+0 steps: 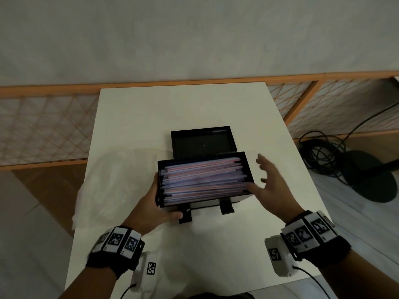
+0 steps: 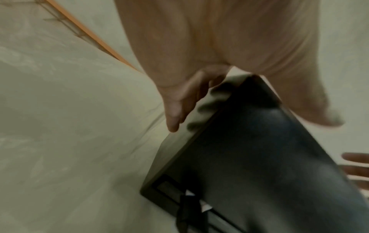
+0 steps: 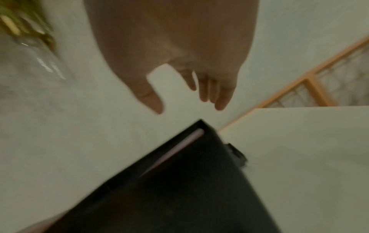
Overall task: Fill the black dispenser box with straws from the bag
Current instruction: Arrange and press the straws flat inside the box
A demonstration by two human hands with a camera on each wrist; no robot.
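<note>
1. Gripping the left end of the black dispenser box (image 1: 220,200), the left hand (image 1: 151,203) had its thumb along the lower front edge and its fingers curled round the end wall; the right hand (image 1: 271,186) hung apart from the box with fingers spread and held nothing.
2. On the white table (image 1: 183,108) the box sat near the centre, tilted up toward the person, its hinged lid (image 1: 201,142) thrown back at 12 o'clock.
3. At 9 o'clock from the box lay the clear bag (image 1: 112,182), flat and seemingly emptied, though blur hid its contents.
4. Inside the box the straws (image 1: 203,180) lay lengthwise in a pile that reached close to the rim, so the filling looked largely done.
5. What was left, by this reckoning, was to level a few uneven straw ends and perhaps to shut the lid.
6. Relative to the grips, the straws lay at 3 o'clock from the left hand and at 9 o'clock from the right hand, whose thumb hovered just beside the box's right front corner.
</note>
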